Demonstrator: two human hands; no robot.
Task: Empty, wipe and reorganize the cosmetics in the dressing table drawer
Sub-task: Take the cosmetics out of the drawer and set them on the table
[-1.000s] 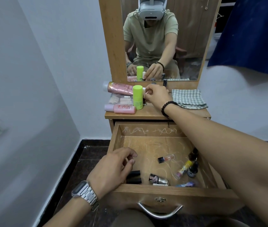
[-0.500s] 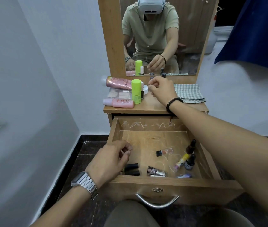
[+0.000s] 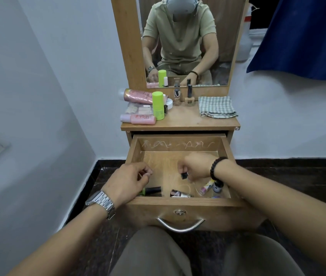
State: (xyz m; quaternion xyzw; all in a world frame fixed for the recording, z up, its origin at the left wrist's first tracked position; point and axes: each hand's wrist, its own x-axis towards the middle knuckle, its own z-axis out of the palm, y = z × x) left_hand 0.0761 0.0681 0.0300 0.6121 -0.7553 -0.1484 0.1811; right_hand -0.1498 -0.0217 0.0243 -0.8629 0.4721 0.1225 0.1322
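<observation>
Where fingers (image 3: 182, 168) curl, vial (image 3: 184, 175) half-hidden

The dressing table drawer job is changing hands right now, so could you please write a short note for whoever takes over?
Right hand: inside the open drawer, pinching a small dark-capped bottle.
Left hand: at the drawer's front left, fingers curled; whether it holds anything cannot be told.
Done: pink tubes, green bottle and two small bottles already sit on the tabletop.
Left: a black bottle, a patterned bottle and several small ones remain in the drawer. Folded checked cloth lies unused; wiping and rearranging not yet started.
</observation>
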